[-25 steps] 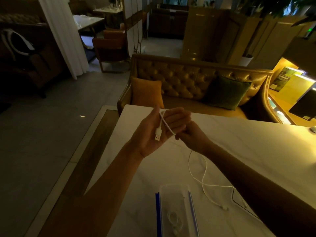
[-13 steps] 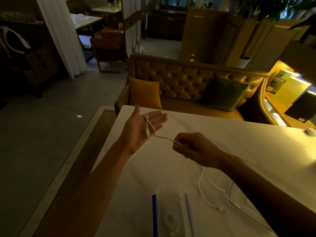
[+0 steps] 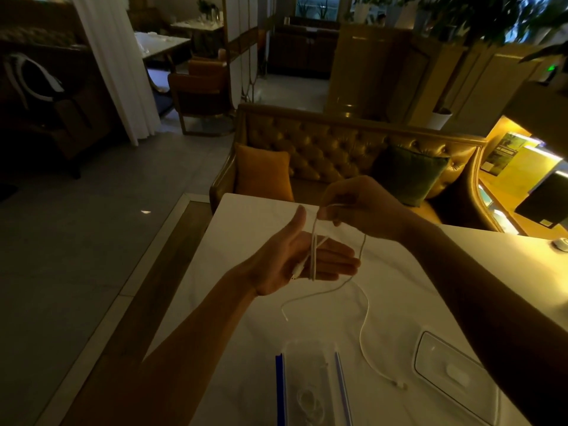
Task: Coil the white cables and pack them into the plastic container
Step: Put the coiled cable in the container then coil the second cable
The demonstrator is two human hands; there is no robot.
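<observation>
My left hand [image 3: 295, 262] is held flat, palm up, over the white table [image 3: 252, 229]. A thin white cable [image 3: 364, 327] is looped around its fingers, with the USB plug lying across the palm. My right hand [image 3: 359, 210] pinches the cable just above the left fingers and holds it taut. The rest of the cable trails down over the table to a small plug at its free end. A clear plastic container [image 3: 310, 388] with blue clips sits at the near edge; a coiled white cable [image 3: 309, 401] lies inside it.
The container's clear lid [image 3: 448, 364] lies on the table to the right, partly under my right forearm. A tufted sofa [image 3: 338, 146] with an orange and a green cushion stands beyond the table's far edge. The table's left edge drops to the floor.
My right hand has risen from beside the left hand to above its fingers, bringing the cable around them. The left hand has turned flatter and moved right.
</observation>
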